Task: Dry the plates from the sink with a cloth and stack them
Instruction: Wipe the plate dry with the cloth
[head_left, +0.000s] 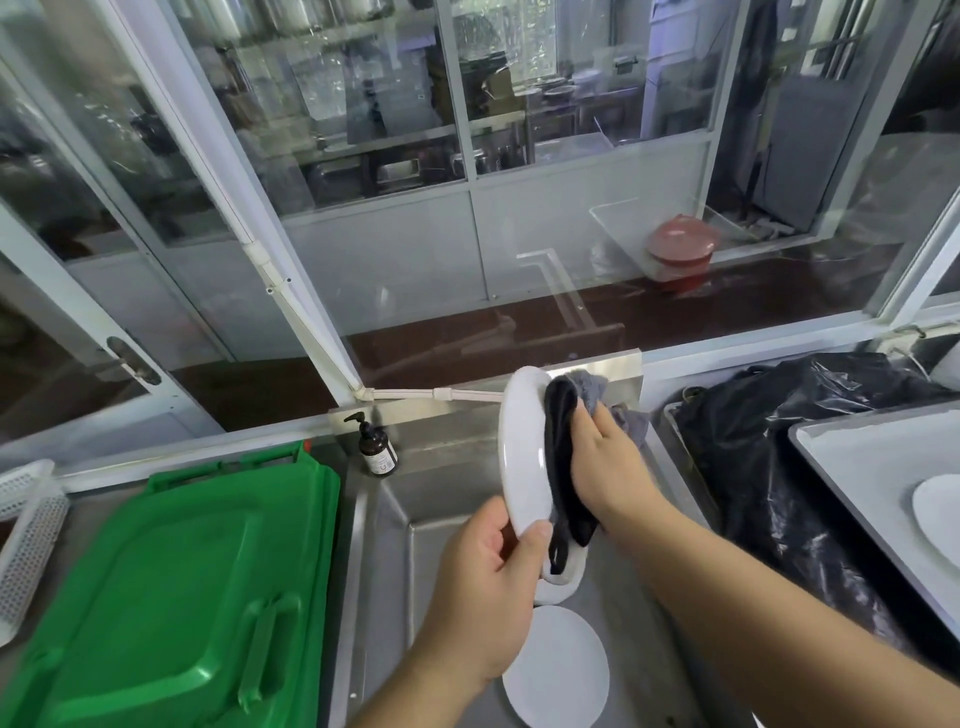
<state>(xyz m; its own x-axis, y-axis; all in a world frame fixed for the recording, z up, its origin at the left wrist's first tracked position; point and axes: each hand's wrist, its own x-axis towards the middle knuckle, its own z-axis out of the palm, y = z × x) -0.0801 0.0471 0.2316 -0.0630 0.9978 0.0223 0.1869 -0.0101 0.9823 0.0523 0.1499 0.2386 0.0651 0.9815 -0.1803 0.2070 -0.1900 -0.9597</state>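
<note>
Gripping the upright plate (522, 452) by its lower rim, our left hand (488, 577) steadies it at frame centre; our right hand (605, 467) presses the cloth (563, 467) against its right face.

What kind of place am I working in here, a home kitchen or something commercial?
Probably a commercial or canteen dishwashing area. The steel sink is deep with a plate in it, glass partitions show shelves of metal containers behind, and a large black bin bag sits beside the sink.
</note>
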